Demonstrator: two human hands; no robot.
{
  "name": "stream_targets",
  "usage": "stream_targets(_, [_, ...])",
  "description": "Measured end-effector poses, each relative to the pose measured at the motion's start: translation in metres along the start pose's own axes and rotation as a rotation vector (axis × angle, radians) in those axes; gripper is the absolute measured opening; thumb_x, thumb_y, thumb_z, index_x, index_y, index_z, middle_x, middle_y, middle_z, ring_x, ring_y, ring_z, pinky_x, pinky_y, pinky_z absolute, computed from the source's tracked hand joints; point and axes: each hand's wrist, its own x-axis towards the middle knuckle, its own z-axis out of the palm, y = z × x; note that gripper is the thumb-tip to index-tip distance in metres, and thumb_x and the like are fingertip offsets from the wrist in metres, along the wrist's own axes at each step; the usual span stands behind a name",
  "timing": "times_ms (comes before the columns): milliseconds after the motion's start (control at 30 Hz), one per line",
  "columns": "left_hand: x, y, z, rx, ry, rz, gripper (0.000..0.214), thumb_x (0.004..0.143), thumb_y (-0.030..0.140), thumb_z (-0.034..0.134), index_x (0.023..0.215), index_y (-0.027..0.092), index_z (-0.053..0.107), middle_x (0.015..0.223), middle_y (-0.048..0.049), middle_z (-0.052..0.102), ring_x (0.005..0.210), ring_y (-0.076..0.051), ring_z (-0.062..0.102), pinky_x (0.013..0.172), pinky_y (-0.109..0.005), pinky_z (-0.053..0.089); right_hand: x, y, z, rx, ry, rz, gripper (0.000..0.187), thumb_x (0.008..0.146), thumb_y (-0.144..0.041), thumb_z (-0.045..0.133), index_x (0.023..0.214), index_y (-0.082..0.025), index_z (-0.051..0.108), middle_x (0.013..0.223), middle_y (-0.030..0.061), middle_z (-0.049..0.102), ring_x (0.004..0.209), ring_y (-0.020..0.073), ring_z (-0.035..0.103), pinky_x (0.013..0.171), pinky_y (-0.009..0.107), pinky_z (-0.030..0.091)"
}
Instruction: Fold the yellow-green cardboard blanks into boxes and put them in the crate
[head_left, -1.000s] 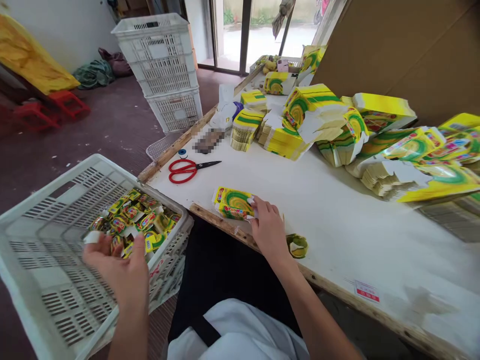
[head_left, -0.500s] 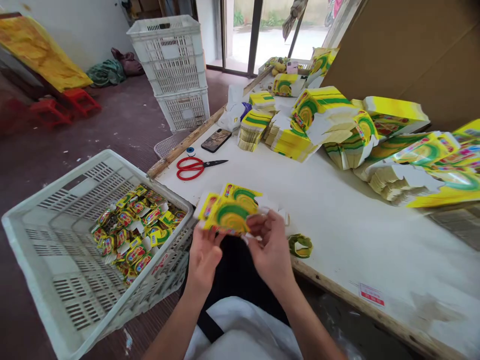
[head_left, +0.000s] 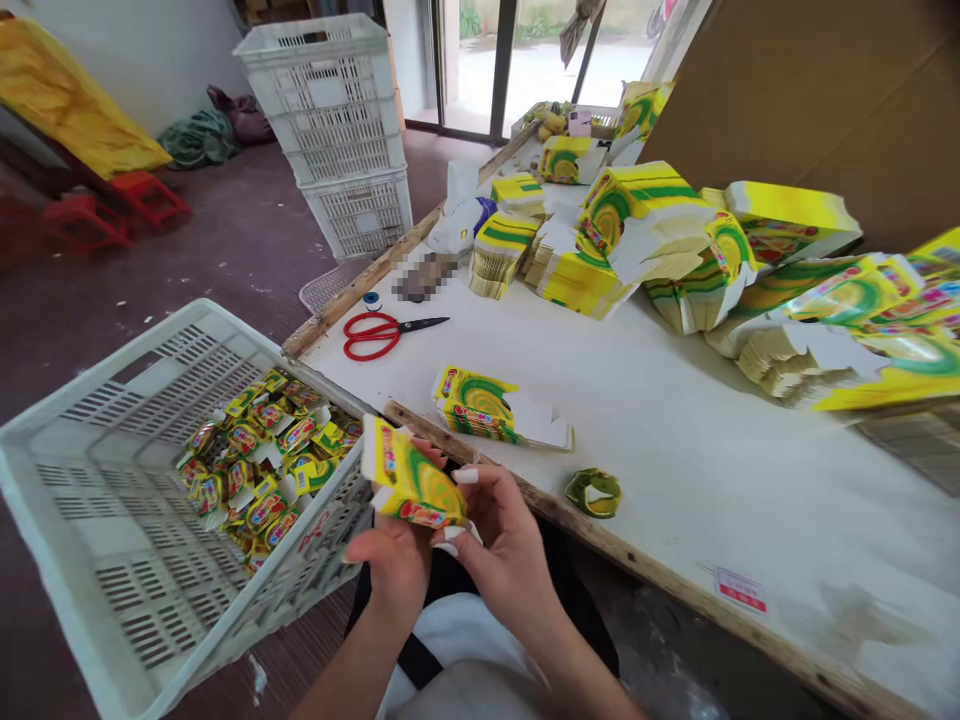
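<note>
A small yellow-and-green printed carton (head_left: 420, 480), with folded-out shape and white end flaps, is held above my lap near the table's front edge. My left hand (head_left: 394, 565) supports it from below and behind, its thumb sticking out to the side; some fingers are hidden by the carton. With thumb and fingers, my right hand (head_left: 502, 540) grips the carton's right end at the flaps. Just beyond, a short stack of flat cartons (head_left: 480, 405) lies on the white table (head_left: 660, 440). A crumpled green band (head_left: 592, 493) rests to the right of it.
On my left a white plastic crate (head_left: 82, 540) contains many small folded cartons (head_left: 262, 440). Red-handled scissors (head_left: 375, 335) and a small blue spool (head_left: 371, 300) lie on the table. Bundles of flat cartons (head_left: 585, 270) line the back. Stacked white crates (head_left: 330, 120) stand beyond.
Both hands have drawn the carton down and towards me, off the table edge. The carton now shows opened depth, and the stack behind it has come into view.
</note>
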Motion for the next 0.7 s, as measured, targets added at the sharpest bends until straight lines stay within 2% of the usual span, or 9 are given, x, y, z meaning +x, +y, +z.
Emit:
stream_targets(67, [-0.005,-0.007,-0.004,-0.053,0.011,0.031,0.062,0.067,0.081,0.051,0.090,0.026,0.065,0.084,-0.0042,0.065,0.076,-0.020,0.061,0.063,-0.030,0.052,0.002,-0.002,-0.003,0.000,0.031,-0.049,0.025,0.074,-0.017,0.069,0.095,-0.024,0.058,0.084,-0.0006,0.062,0.074,0.0129,0.061,0.064,0.022,0.051])
stream_targets(133, [-0.008,-0.010,-0.008,-0.110,0.047,0.112,0.034,0.072,0.056,0.070,0.085,0.024,0.067,0.079,0.0000,0.066,0.069,-0.014,0.059,0.064,-0.024,0.051,0.003,-0.003,-0.008,-0.036,0.049,-0.112,0.013,0.078,-0.015,0.066,0.086,-0.023,0.061,0.081,-0.0008,0.063,0.071,0.0128,0.061,0.063,0.022,0.051])
stream_targets(200, [-0.007,-0.007,-0.011,-0.096,0.031,0.180,0.020,0.073,0.041,0.075,0.076,0.022,0.068,0.070,0.0018,0.066,0.063,-0.011,0.058,0.063,-0.021,0.050,0.005,-0.006,-0.015,-0.097,0.064,-0.179,0.011,0.080,-0.012,0.063,0.078,-0.023,0.062,0.074,-0.0017,0.064,0.067,0.0126,0.060,0.060,0.022,0.049])
stream_targets(267, [-0.003,0.001,-0.015,-0.053,-0.038,0.221,0.017,0.075,0.037,0.074,0.076,0.021,0.070,0.073,-0.0004,0.068,0.067,-0.013,0.062,0.066,-0.022,0.051,0.007,-0.011,-0.026,-0.181,0.065,-0.255,0.015,0.081,-0.010,0.062,0.079,-0.025,0.065,0.073,-0.0019,0.065,0.066,0.0135,0.061,0.060,0.024,0.049])
stream_targets(400, [0.000,0.031,-0.030,-0.118,-0.079,0.319,0.043,0.074,0.053,0.070,0.105,0.023,0.069,0.106,-0.0084,0.070,0.095,-0.023,0.065,0.081,-0.034,0.054,0.012,-0.031,-0.053,-0.510,0.095,-0.463,0.031,0.083,-0.005,0.057,0.094,-0.032,0.070,0.083,0.0005,0.070,0.076,0.0169,0.064,0.065,0.030,0.051])
stream_targets(467, [-0.005,0.046,-0.038,-0.064,-0.092,0.362,0.056,0.069,0.054,0.074,0.114,0.023,0.065,0.112,-0.0107,0.068,0.101,-0.027,0.064,0.086,-0.039,0.053,0.011,-0.039,-0.061,-0.721,0.056,-0.579,0.034,0.084,-0.005,0.057,0.095,-0.035,0.071,0.085,-0.0001,0.072,0.079,0.0181,0.064,0.075,0.036,0.050])
stream_targets(533, [-0.010,0.056,-0.042,0.137,-0.188,0.368,0.066,0.060,0.044,0.084,0.118,0.022,0.062,0.115,-0.0125,0.066,0.108,-0.032,0.062,0.091,-0.044,0.052,0.009,-0.042,-0.062,-0.873,-0.052,-0.661,0.035,0.084,-0.007,0.058,0.095,-0.038,0.070,0.085,-0.0031,0.074,0.083,0.0186,0.064,0.093,0.044,0.045])
stream_targets(633, [-0.015,0.055,-0.036,0.521,-0.418,0.324,0.079,0.052,0.027,0.087,0.125,0.024,0.058,0.120,-0.0122,0.064,0.110,-0.034,0.061,0.091,-0.047,0.052,0.002,-0.038,-0.053,-0.922,-0.204,-0.705,0.038,0.084,-0.007,0.056,0.098,-0.041,0.068,0.089,-0.0070,0.074,0.098,0.0184,0.063,0.114,0.048,0.025])
stream_targets(700, [-0.015,0.047,-0.028,0.695,-0.506,0.292,0.072,0.058,0.023,0.081,0.125,0.025,0.055,0.116,-0.0101,0.066,0.104,-0.031,0.064,0.087,-0.044,0.053,-0.003,-0.032,-0.047,-0.847,-0.149,-0.659,0.040,0.083,-0.011,0.059,0.109,-0.041,0.064,0.108,-0.0041,0.070,0.116,0.0213,0.056,0.117,0.051,0.020])
